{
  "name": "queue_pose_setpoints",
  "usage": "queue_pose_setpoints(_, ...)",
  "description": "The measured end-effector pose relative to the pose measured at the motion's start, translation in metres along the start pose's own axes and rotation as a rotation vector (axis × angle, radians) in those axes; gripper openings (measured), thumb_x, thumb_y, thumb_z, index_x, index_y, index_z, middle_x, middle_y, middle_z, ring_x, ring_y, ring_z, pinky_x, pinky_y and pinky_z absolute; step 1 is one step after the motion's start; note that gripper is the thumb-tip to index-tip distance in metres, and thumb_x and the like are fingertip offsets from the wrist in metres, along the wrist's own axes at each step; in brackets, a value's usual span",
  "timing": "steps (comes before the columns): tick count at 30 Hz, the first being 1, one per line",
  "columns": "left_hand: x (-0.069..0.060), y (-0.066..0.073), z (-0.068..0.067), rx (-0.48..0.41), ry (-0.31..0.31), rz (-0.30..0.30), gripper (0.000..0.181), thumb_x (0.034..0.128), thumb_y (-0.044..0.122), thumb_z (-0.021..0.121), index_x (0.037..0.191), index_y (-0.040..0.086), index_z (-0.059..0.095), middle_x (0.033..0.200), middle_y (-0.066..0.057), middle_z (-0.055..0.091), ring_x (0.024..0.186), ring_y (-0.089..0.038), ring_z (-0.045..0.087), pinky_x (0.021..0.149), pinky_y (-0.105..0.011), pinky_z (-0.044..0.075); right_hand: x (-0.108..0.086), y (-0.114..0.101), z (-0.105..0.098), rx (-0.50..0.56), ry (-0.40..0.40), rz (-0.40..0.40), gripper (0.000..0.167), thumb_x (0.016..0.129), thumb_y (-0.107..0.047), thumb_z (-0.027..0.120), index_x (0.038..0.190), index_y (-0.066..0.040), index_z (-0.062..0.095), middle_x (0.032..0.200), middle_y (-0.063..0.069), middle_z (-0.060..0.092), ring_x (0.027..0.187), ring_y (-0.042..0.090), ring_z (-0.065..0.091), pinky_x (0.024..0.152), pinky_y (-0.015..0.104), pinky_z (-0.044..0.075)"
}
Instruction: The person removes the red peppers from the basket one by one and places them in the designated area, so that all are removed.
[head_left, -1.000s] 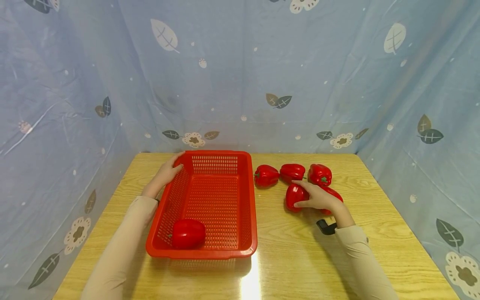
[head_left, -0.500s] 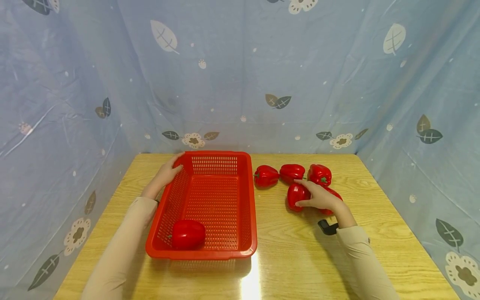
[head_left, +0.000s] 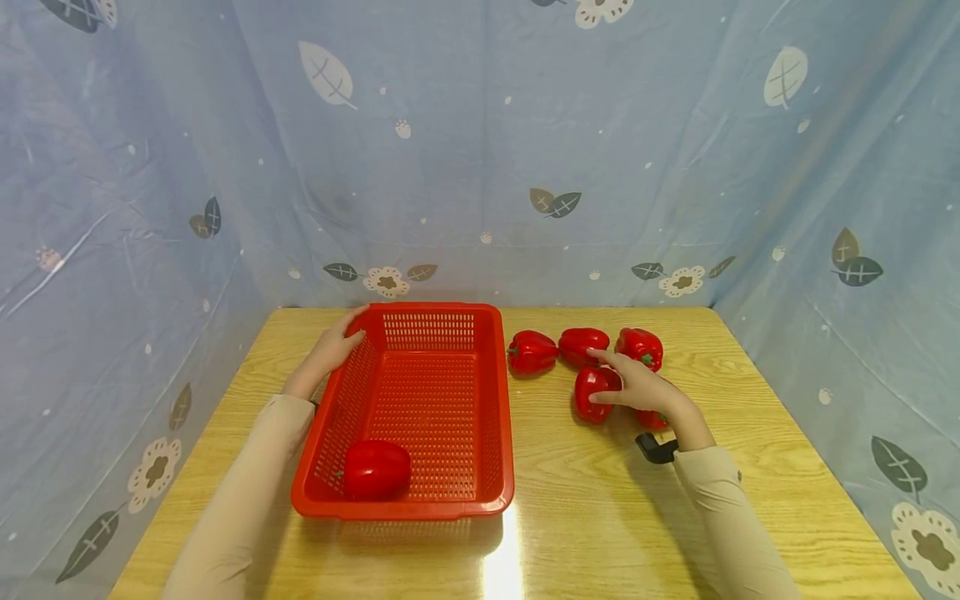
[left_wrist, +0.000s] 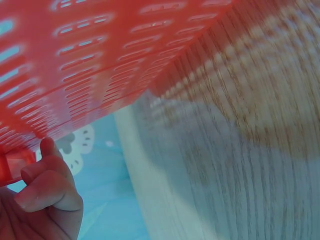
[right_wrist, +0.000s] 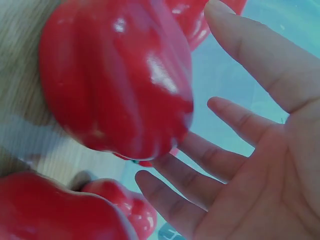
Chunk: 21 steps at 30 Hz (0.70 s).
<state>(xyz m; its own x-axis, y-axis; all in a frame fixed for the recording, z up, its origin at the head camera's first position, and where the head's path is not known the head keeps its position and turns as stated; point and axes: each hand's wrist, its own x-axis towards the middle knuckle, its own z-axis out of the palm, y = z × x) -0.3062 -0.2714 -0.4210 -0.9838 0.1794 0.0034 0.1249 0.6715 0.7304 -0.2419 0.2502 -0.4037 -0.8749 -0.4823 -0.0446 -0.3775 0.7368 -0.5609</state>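
Observation:
A red bell pepper (head_left: pixel 592 382) lies on the table right of the basket, and my right hand (head_left: pixel 641 392) hovers round it. In the right wrist view the fingers of that hand (right_wrist: pixel 250 165) are spread and look apart from the pepper (right_wrist: pixel 115 75). On the left, my left hand (head_left: pixel 326 354) grips the side rim of a red plastic basket (head_left: pixel 405 508), thumb over the inner side. The left wrist view shows its bent fingers (left_wrist: pixel 50 192) outside the slotted wall. One bell pepper (head_left: pixel 377 469) lies in the basket's near left corner.
Behind the right hand's pepper stand three more bell peppers in a row: left (head_left: pixel 533 353), middle (head_left: pixel 581 344) and right (head_left: pixel 640 346). Another pepper (head_left: pixel 651 419) is partly hidden under my right hand. A patterned blue curtain (head_left: pixel 480 167) encloses the wooden table (head_left: pixel 585 525).
The pepper at my right hand shifted slightly right, then stayed put. My right hand has since loosened from it, its fingers spreading and rising a little. The left hand and basket have stayed still.

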Motion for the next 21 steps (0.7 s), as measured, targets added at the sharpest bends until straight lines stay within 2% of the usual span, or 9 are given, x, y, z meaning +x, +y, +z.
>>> queue_pose_setpoints(2,0.0,-0.001,0.0,-0.011,0.001,0.003,0.054,0.0983,0.016,0.04,0.148,0.013,0.021,0.145,-0.026,0.03,0.116,-0.041,0.044,0.099,-0.056,0.035,0.0,-0.001,-0.001,0.01,0.005,-0.006,0.08,0.078,-0.034,0.073,0.14,-0.001,0.036,0.135,0.023,0.046,0.122,0.041,0.043,0.098,0.057,0.036)
queue_pose_setpoints(9,-0.005,-0.001,-0.001,-0.023,0.019,0.073,0.055,0.0965,0.03,0.043,0.148,0.02,0.025,0.144,-0.026,0.031,0.118,-0.046,0.041,0.096,-0.059,0.034,0.001,-0.005,-0.009,0.037,0.029,-0.042,0.078,0.08,-0.035,0.071,0.141,-0.002,0.035,0.136,0.024,0.044,0.122,0.042,0.043,0.097,0.056,0.038)
queue_pose_setpoints(14,-0.002,-0.002,0.001,-0.018,0.01,0.026,0.054,0.0974,0.02,0.041,0.148,0.014,0.023,0.145,-0.026,0.029,0.119,-0.045,0.041,0.099,-0.059,0.033,0.002,-0.01,-0.016,0.061,0.027,-0.056,0.078,0.082,-0.034,0.07,0.142,-0.002,0.032,0.136,0.025,0.044,0.122,0.043,0.043,0.095,0.057,0.04)
queue_pose_setpoints(21,-0.001,0.0,0.001,0.014,0.01,0.023,0.054,0.0985,0.015,0.04,0.148,0.012,0.021,0.146,-0.026,0.028,0.123,-0.044,0.039,0.1,-0.057,0.032,0.008,-0.02,-0.023,0.105,0.04,-0.062,0.079,0.082,-0.034,0.069,0.145,-0.008,0.029,0.14,0.021,0.041,0.126,0.04,0.042,0.095,0.057,0.039)
